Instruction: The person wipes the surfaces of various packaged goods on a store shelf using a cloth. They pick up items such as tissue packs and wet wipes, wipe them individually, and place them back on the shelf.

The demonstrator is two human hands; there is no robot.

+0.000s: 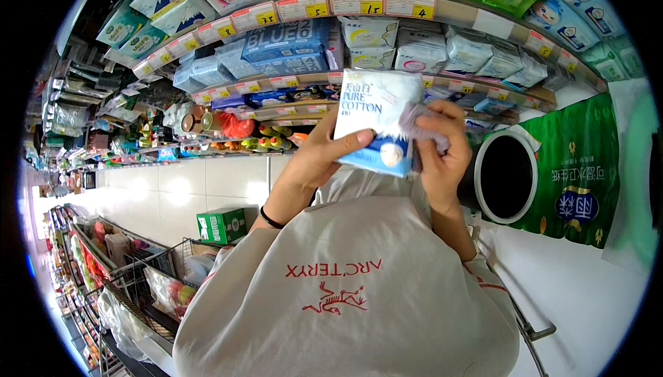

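Observation:
My left hand (pixel 321 151), with a black band on its wrist, grips a white and blue soft plastic pack (pixel 380 115) by its left side, the thumb lying across the front. The pack bears printing and is held up in front of my chest, before the shelves. In my right hand (pixel 449 151) is a crumpled grey-purple cloth (pixel 420 123), which lies against the pack's right edge. The fingers of that hand are bent around the cloth and partly hide it.
Ahead, shelves hold packs of sanitary pads (pixel 369 32), blue tissue packs (pixel 282 40) and price tags (pixel 311 6). At right are a round black bin (pixel 506 177) with a pale rim and a large green pack (pixel 570 169). Wire baskets (pixel 132 289) and a green carton (pixel 221 225) stand at left.

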